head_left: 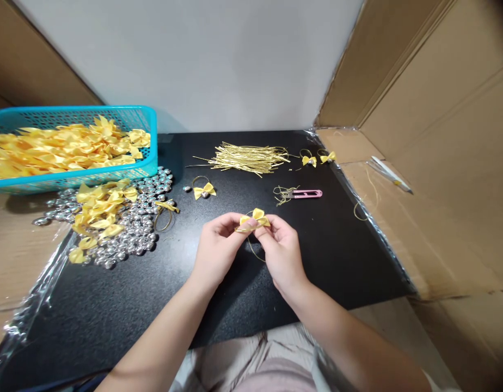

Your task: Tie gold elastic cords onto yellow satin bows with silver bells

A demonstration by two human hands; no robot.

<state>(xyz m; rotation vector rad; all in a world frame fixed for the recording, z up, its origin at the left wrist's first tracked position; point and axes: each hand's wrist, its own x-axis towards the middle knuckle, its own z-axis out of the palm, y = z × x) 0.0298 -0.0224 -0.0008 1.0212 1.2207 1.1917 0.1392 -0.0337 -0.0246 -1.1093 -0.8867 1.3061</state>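
Observation:
Over the middle of the black table, a yellow ribbon bow [259,215] is pinched between my two hands. The fingers of my left hand [222,239] close on its left side, with the thumb across the front. My right hand [282,242] grips the right side between thumb and fingers. A thin gold cord [255,251] hangs in a curve below the bow, between the hands. Beyond them lies a finished-looking bow with a silver bell-like bead and a cord loop [204,190]. My fingers partly cover the held bow, so its back is hidden.
A turquoise basket [153,141] of yellow bows stands at the left. Silver beads [141,234] and loose bows [100,209] are heaped before it. Gold twist strips [249,158] lie at the back, pink thread snips [308,194] nearer, and a white cutter [390,174] on cardboard at the right.

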